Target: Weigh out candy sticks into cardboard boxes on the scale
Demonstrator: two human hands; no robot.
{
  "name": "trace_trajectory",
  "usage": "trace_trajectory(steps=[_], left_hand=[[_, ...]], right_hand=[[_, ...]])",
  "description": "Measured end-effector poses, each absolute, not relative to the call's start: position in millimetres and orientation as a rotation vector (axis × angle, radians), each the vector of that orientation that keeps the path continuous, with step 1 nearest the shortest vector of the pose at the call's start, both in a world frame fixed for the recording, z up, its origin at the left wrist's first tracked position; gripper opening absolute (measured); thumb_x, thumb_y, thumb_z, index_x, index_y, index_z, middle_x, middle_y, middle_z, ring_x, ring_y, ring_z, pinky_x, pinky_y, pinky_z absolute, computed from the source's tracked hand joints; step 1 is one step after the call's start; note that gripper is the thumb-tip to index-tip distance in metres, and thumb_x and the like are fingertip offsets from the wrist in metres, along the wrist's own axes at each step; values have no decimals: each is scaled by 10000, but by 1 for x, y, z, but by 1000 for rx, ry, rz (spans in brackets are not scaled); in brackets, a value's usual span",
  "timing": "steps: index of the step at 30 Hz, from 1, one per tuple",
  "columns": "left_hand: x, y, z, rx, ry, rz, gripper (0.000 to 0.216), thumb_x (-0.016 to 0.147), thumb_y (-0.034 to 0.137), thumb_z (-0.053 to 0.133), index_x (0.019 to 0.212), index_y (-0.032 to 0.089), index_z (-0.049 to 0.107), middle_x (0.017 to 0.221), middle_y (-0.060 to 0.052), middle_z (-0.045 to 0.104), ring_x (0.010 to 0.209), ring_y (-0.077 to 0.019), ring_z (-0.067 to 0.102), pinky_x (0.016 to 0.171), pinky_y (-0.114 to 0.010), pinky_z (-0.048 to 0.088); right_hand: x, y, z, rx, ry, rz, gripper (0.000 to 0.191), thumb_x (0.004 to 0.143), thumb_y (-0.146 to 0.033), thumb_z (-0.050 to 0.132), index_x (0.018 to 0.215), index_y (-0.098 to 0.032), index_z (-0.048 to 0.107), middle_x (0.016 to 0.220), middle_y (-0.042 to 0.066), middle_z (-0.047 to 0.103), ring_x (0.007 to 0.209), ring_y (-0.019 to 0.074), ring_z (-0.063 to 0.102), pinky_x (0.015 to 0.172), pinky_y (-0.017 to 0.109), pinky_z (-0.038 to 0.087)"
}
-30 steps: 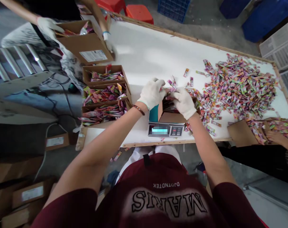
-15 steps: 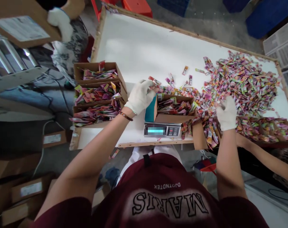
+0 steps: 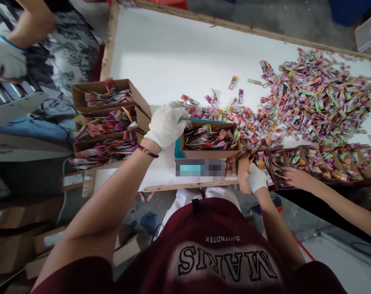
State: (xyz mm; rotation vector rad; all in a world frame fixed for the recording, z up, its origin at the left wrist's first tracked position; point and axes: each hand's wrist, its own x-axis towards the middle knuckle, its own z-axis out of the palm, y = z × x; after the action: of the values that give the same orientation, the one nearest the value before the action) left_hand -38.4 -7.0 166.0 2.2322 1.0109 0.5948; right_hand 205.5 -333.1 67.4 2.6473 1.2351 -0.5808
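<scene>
My left hand (image 3: 165,124), in a white glove, is at the back left corner of an open cardboard box (image 3: 210,154) full of small candy packets. Its fingers are curled together; what they hold is hidden. This box stands on a scale (image 3: 177,166) with a blue-green platform (image 3: 177,149) and a lit display. My right hand (image 3: 256,178), also gloved, grips the near end of another packet-filled cardboard box (image 3: 244,169) at the table's front edge. That box is just right of the scale.
Several filled boxes (image 3: 316,163) line the table's right front, with a co-worker's bare hand (image 3: 296,176) at one. Behind them spreads a heap of packets (image 3: 323,98). Three filled boxes (image 3: 142,116) sit at left. Another person's gloved hand (image 3: 7,57) is beside a roller conveyor (image 3: 7,92).
My right hand has moved from the packet heap down to the near end of the box right of the scale. My left hand remains by the weighed box's corner. The view has shifted.
</scene>
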Motion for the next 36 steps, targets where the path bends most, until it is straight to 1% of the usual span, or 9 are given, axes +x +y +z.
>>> trace_trajectory(steps=[5,7,9,11,16,19,25,32,36], left_hand=[[-11,-23,235,2408,1003,620,125,907,245,548,847,214,653,993,-92,670,998,-268,648,964,-453,525],[3,-32,265,2369,943,772,152,926,277,589,1039,217,671,1209,-69,670,1043,-232,665,978,-425,543],[13,-40,284,2308,817,864,407,923,325,646,1312,218,590,1476,-58,557,1116,-197,668,988,-383,556],[15,-47,286,2302,699,838,492,946,376,639,1393,195,539,1531,-83,518,1191,-207,652,1023,-380,541],[0,-67,231,2415,622,488,386,1034,477,458,1049,167,687,1073,-123,714,1059,-259,679,951,-400,538],[0,-88,187,2572,672,54,426,936,525,621,1110,144,697,1111,-157,718,1048,-306,693,866,-398,545],[-27,-128,163,2672,611,-319,255,913,92,527,1043,157,737,1026,-154,757,1007,-270,712,772,-358,504],[-185,-157,197,2634,665,-347,283,877,133,543,1022,232,764,1021,-86,782,997,-259,709,839,-387,537],[-271,-156,185,2562,844,-455,366,848,179,482,1024,257,794,1090,-95,794,1022,-301,724,888,-452,573]], right_hand=[[215,-336,76,2589,1248,-641,106,965,-264,524,1064,-235,547,923,115,671,831,258,665,699,336,371],[211,-333,79,2557,1247,-664,155,986,-271,491,1116,-212,553,991,146,697,870,265,671,720,332,383],[209,-330,81,2531,1243,-691,200,992,-273,482,1152,-191,568,1050,171,719,895,269,677,734,329,401],[210,-327,79,2509,1227,-724,228,980,-271,499,1159,-171,597,1069,183,736,911,270,689,737,325,421],[215,-320,71,2507,1138,-732,303,922,-234,544,1174,-122,669,1122,206,749,995,283,726,747,312,468],[215,-318,75,2522,1114,-675,327,902,-213,545,1172,-118,704,1126,205,756,1023,283,735,777,307,490],[202,-332,127,2556,1209,-454,335,860,-244,551,1127,-227,752,948,136,768,863,293,736,740,357,532],[169,-327,179,2489,1649,-16,334,919,-373,552,1102,-161,735,871,166,750,814,315,696,722,384,497],[131,-267,182,2320,1769,-92,289,987,-307,515,1102,-147,727,948,175,773,839,268,705,713,333,438]])
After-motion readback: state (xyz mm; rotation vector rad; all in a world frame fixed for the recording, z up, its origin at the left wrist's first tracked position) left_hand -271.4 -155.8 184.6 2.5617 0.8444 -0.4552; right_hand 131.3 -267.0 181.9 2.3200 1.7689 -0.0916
